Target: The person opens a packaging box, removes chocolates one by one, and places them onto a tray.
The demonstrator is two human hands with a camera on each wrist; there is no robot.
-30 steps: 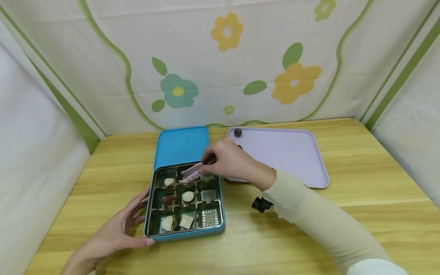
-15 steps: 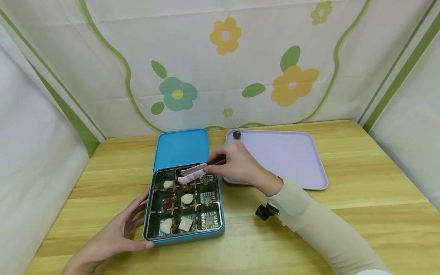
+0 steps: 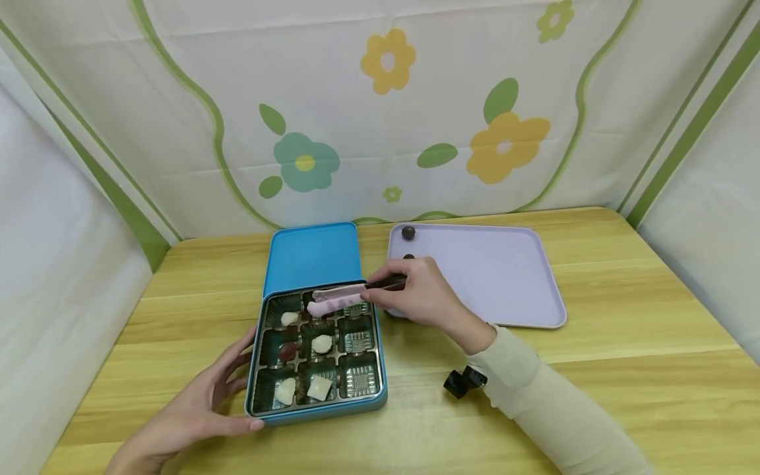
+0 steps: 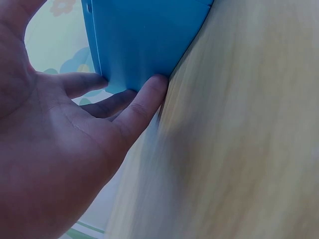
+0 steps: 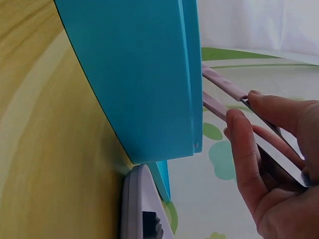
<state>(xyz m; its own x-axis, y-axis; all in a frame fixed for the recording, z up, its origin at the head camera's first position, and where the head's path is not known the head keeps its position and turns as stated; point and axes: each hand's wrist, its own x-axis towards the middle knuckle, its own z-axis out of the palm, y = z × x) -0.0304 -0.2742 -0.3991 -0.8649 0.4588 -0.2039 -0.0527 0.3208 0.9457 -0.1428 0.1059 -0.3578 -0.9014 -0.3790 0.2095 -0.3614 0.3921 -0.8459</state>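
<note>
In the head view, my right hand (image 3: 424, 290) pinches a pair of tongs (image 3: 338, 302) with pale pink ends and dark handles. Their tips reach into the back middle compartment of a blue tin (image 3: 323, 412); something dark there is mostly hidden. In the right wrist view the two arms of the tongs stand apart. My left hand (image 3: 196, 402) touches the tin's left side with nearly straight fingers (image 4: 144, 102), its thumb by the front left corner. Inside lie a white lump (image 3: 289, 318), a brown chocolate (image 3: 287, 351), a white ball (image 3: 322, 344), a white shell-like piece (image 3: 285, 391) and a white square (image 3: 319, 388).
The tin's hinged blue lid (image 3: 311, 257) lies back behind it. A lilac tray (image 3: 487, 270) at the right bears a dark round chocolate (image 3: 408, 232) and another (image 3: 408, 256) partly behind my hand. A flowered cloth (image 3: 380, 132) hangs at the table's back.
My right hand has moved to the right and slightly down with the tongs, whose tips stay over the back middle compartment. The left hand keeps its place on the tin.
</note>
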